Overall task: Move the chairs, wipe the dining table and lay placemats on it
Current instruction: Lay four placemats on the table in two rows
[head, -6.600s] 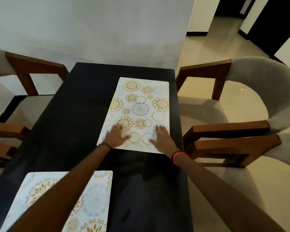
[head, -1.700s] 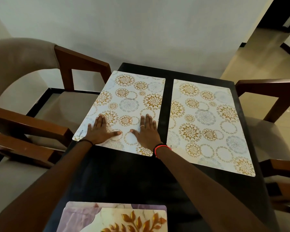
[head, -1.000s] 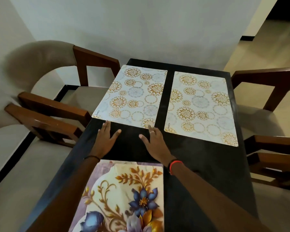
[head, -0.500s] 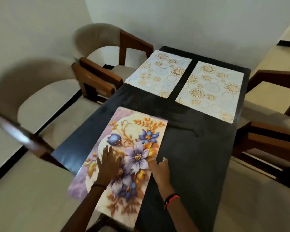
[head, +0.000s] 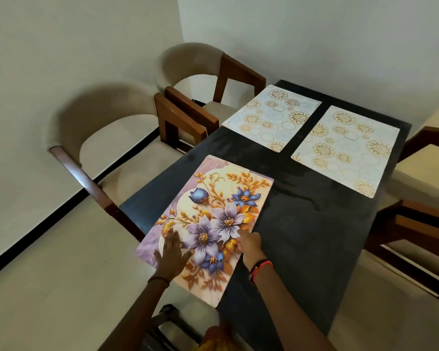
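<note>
A floral placemat (head: 213,211) with purple and blue flowers lies on the near left part of the black dining table (head: 314,224), its near corner hanging over the edge. My left hand (head: 171,255) rests flat on the mat's near left part, fingers spread. My right hand (head: 250,247) presses on the mat's right edge. Two white placemats with gold circles lie side by side at the far end, one on the left (head: 271,117) and one on the right (head: 345,148).
Two beige chairs with brown wooden arms stand left of the table, one nearer (head: 107,138) and one farther (head: 200,72). More chairs (head: 421,203) stand along the right side. White walls close in behind and to the left. Tiled floor (head: 48,287) lies at the near left.
I have stepped back from the far end of the table. Both hands left the gold-circle placemat and came down on the floral placemat, which has shifted slightly on the near left of the table.
</note>
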